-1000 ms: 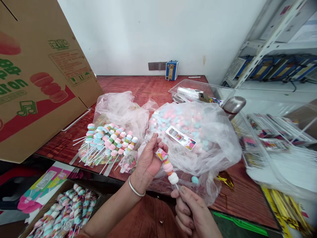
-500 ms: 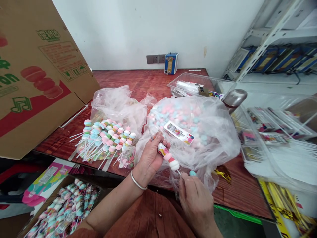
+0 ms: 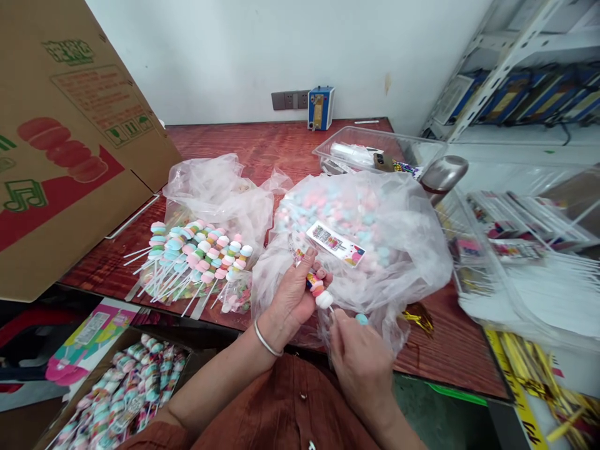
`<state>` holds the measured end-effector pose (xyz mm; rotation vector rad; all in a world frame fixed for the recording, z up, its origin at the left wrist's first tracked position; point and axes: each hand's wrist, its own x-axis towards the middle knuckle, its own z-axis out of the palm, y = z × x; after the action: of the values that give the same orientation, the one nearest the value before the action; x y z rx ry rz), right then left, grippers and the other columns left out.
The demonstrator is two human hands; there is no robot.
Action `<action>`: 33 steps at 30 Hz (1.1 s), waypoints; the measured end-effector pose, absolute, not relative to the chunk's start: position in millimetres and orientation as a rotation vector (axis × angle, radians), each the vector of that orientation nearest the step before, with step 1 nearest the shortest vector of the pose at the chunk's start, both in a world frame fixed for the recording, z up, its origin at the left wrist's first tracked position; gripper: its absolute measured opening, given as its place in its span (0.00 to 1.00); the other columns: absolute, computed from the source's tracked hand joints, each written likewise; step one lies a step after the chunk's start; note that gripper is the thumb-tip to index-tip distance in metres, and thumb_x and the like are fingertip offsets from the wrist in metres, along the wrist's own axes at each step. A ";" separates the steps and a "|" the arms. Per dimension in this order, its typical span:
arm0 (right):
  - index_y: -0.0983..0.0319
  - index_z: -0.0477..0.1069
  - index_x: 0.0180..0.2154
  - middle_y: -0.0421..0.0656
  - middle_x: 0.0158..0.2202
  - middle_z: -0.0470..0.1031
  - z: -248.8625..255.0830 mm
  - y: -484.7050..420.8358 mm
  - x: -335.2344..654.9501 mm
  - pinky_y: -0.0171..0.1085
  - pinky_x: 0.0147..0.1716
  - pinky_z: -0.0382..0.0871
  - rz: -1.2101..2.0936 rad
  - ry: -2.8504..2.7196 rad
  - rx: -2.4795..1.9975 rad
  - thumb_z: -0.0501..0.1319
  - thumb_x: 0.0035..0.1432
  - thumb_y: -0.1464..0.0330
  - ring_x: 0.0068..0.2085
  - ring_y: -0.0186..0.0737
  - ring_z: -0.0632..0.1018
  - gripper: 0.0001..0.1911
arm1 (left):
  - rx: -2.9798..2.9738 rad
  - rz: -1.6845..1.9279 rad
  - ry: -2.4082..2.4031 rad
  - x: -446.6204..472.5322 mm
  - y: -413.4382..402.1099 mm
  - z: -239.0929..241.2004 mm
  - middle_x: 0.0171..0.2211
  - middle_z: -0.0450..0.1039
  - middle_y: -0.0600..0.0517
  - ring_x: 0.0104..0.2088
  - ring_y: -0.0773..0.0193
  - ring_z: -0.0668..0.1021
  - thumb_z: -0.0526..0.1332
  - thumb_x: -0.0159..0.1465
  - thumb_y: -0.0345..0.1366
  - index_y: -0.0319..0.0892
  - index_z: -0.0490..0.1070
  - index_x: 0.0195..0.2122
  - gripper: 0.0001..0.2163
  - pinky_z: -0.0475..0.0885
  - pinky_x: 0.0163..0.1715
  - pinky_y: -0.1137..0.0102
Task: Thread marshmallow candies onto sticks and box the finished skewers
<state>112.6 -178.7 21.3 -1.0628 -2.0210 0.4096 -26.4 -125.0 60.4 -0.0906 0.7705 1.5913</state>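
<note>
My left hand (image 3: 293, 294) is closed around a printed plastic wrapper (image 3: 299, 255) with a marshmallow skewer (image 3: 323, 300) partly inside it. Pink, orange and white marshmallows show below the fingers. The fingers of my right hand (image 3: 360, 356) pinch the skewer's white stick, just under the lowest marshmallow. Behind both hands lies a large clear bag (image 3: 412, 237) of pink, blue and white marshmallows, with a printed card (image 3: 335, 244) on top. A loose blue marshmallow (image 3: 361, 319) is close to my right hand.
Unwrapped marshmallow skewers (image 3: 201, 250) are piled on the table's left. An open box (image 3: 192, 359) below holds wrapped ones. A big carton (image 3: 60, 156) stands at the left. Clear bins (image 3: 510, 306) and a metal flask (image 3: 444, 174) are on the right. Gold ties (image 3: 419, 317) lie near the edge.
The skewer sits deeper in the wrapper, with fewer marshmallows showing below my left hand. My right hand has come closer to the left. The view has shifted slightly.
</note>
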 end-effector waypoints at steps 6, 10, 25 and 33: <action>0.65 0.75 0.37 0.39 0.21 0.69 13.4 -172.7 109.8 0.36 0.27 0.57 0.271 -2.071 -1.011 0.58 0.66 0.72 0.24 0.34 0.68 0.08 | -0.095 1.572 0.846 -23.0 -125.0 55.2 0.23 0.65 0.57 0.21 0.72 0.70 0.66 0.63 0.42 0.37 0.71 0.37 0.12 0.78 0.33 0.69; 0.61 0.69 0.32 0.33 0.21 0.61 21.5 -174.8 99.4 0.31 0.18 0.55 1.548 -1.281 -1.115 0.56 0.66 0.59 0.18 0.28 0.59 0.14 | -0.023 1.541 0.732 -16.4 -127.6 52.8 0.21 0.64 0.58 0.20 0.73 0.69 0.66 0.63 0.43 0.38 0.69 0.34 0.12 0.77 0.35 0.69; 0.64 0.76 0.35 0.38 0.19 0.69 15.4 -167.9 116.5 0.35 0.27 0.57 0.169 -2.033 -0.996 0.60 0.64 0.72 0.22 0.33 0.68 0.06 | -0.046 1.512 0.706 -16.3 -123.4 61.3 0.23 0.66 0.57 0.23 0.71 0.71 0.66 0.62 0.43 0.39 0.68 0.31 0.13 0.76 0.38 0.68; 0.59 0.67 0.34 0.27 0.17 0.48 30.9 -175.9 105.0 0.30 0.13 0.48 1.937 -1.041 -1.040 0.53 0.66 0.53 0.15 0.28 0.47 0.18 | 0.057 1.534 0.632 -8.4 -125.6 67.8 0.23 0.67 0.57 0.25 0.70 0.72 0.66 0.62 0.45 0.40 0.68 0.33 0.13 0.75 0.37 0.70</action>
<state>105.0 -175.9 30.9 -1.0396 -1.0405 1.9372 -8.4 -125.6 67.8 0.0572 0.6315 1.5337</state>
